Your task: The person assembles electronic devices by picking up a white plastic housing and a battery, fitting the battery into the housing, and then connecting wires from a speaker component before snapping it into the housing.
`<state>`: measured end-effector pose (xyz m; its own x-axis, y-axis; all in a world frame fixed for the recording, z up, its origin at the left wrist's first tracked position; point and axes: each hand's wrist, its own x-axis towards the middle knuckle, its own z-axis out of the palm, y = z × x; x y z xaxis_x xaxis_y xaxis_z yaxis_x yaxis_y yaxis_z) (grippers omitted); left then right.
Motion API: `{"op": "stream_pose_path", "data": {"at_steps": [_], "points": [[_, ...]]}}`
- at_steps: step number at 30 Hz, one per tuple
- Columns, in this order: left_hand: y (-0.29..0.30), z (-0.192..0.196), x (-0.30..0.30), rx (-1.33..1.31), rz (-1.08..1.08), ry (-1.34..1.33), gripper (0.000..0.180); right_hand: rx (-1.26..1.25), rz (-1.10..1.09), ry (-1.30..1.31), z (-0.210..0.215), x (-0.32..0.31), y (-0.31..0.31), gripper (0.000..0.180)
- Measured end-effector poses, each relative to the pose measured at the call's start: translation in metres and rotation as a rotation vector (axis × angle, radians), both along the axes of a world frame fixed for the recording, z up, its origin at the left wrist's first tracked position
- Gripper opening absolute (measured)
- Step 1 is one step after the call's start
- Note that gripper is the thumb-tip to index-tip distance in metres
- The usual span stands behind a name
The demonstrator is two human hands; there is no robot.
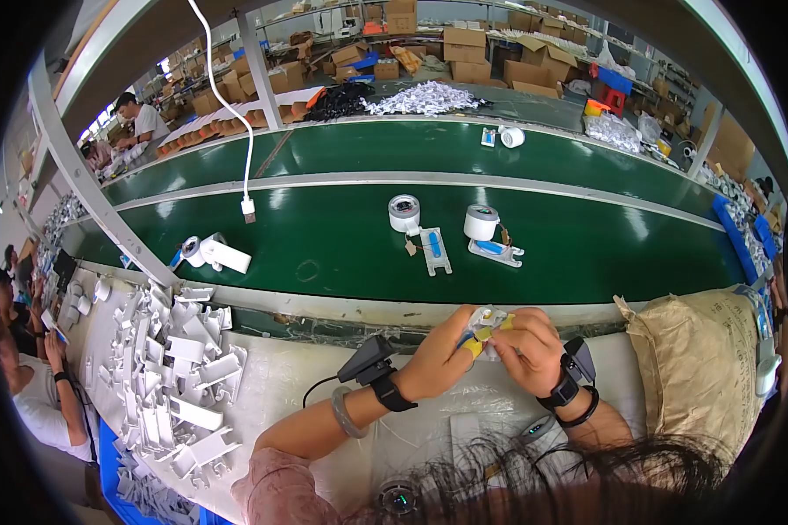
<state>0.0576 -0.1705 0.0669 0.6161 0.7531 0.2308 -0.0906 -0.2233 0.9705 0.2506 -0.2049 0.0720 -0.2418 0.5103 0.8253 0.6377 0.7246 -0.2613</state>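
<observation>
Piece in hand: a small white plastic part (486,322) with yellow bits on it, held over the far edge of the table (324,385), just short of the green conveyor belt (341,236).
Left hand (436,359): fingers closed on the part's left side, yellow-tipped fingers pinching it.
Right hand (527,353): fingers curled around the part's right side; both hands meet on it.
Stage, as I judge it: this piece is mid-assembly, not yet set down on the belt.
Done, by the look of it: two assembled units (416,229) with white rolls and blue-marked plates stand on the belt just beyond the hands, a third (212,254) farther left.
Left: a large heap of white plastic brackets (179,367) lies on the table to the left, so much stock appears unworked.
Nearby: a brown sack (696,367) at the right; other people (26,350) sit along the left edge.
</observation>
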Motion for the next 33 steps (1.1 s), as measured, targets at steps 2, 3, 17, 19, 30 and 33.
{"op": "stream_pose_path", "data": {"at_steps": [2, 3, 17, 19, 30, 33], "points": [[-0.001, 0.001, 0.000, 0.010, 0.007, 0.012, 0.054, -0.001, -0.002, 0.005, 0.000, -0.001, 0.000, 0.030], [-0.002, 0.002, -0.001, 0.038, 0.016, 0.031, 0.054, 0.001, -0.002, 0.008, 0.000, -0.001, 0.000, 0.030], [0.004, -0.014, 0.000, 0.374, 0.060, -0.049, 0.044, -0.040, -0.012, 0.035, 0.001, -0.002, -0.003, 0.031], [0.000, -0.004, -0.002, 0.303, 0.026, 0.013, 0.046, -0.048, -0.007, 0.031, 0.000, -0.002, -0.003, 0.031], [-0.001, -0.012, 0.001, 0.355, 0.118, 0.070, 0.041, -0.058, 0.002, 0.014, 0.003, -0.001, -0.002, 0.031], [-0.001, -0.012, 0.002, 0.391, 0.137, 0.068, 0.040, -0.064, -0.001, 0.010, 0.003, -0.002, -0.002, 0.031]]}}
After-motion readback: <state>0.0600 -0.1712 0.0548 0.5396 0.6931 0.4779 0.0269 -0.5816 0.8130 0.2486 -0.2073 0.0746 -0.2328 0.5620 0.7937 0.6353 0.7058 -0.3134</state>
